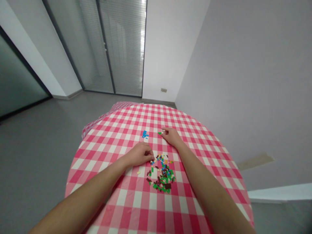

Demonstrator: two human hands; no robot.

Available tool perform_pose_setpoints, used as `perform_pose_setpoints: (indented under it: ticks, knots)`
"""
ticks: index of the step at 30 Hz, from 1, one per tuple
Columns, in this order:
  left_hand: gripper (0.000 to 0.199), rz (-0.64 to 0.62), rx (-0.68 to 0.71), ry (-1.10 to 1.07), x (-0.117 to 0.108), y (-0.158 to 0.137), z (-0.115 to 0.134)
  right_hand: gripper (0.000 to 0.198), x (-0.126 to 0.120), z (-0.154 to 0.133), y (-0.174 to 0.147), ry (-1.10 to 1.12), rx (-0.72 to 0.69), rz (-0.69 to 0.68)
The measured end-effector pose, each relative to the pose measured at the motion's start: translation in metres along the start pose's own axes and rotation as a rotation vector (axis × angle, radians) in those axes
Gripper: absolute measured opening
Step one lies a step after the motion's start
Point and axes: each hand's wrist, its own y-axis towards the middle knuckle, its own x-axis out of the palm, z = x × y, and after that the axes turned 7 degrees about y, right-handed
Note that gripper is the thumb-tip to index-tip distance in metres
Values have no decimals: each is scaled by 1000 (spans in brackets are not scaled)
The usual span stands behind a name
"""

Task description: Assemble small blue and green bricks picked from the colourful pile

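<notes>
We are working at a round table (136, 208) under a red-and-white checked cloth, sorting small plastic building bricks by colour, and by our judgement we are only at the start. The mixed pile (161, 174) lies near the middle of the surface, between our forearms, and it holds most of the pieces: green, dark brown, blue, yellow and a few white ones, tiny and flat, scattered loosely rather than stacked. Two small sorted groups lie beyond it toward the far edge. A little cluster of blue bricks (145, 134) sits on its own, and just to its right a green brick (160, 133) lies at the fingertips of our right hand (172, 136). That hand rests low on the cloth with its fingers drawn together at the green piece; whether it pinches the piece or merely touches it is too small to tell. Our left hand (140, 154) is curled loosely at the far left edge of the pile, fingertips down among the bricks, and we cannot tell whether it grips one. One pale brick (138, 173) lies apart, left of the pile. Almost everything remains unsorted.
</notes>
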Motion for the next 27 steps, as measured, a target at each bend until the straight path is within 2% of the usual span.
perform_pose_setpoints:
  ticks: [7, 16, 19, 24, 25, 27]
  knots:
    - [14, 27, 12, -40, 1, -1, -1, 27, 1, -4, 11, -7, 3, -138]
    - [14, 18, 6, -12, 1, -1, -1, 23, -8, -6, 1, -27, -7, -166]
    - [16, 26, -3, -8, 1, -1, -1, 24, -15, -7, -9, -92, -41, -177]
    - [14, 11, 11, -28, -1, -1, 0, 32, -28, -18, -43, -102, -101, -94]
    - [13, 0, 19, -44, -2, -1, 0, 30, -32, -21, -52, -82, -111, -107]
    - [12, -36, 20, -111, -5, -1, -2, 23, -38, -27, -71, -6, -137, -245]
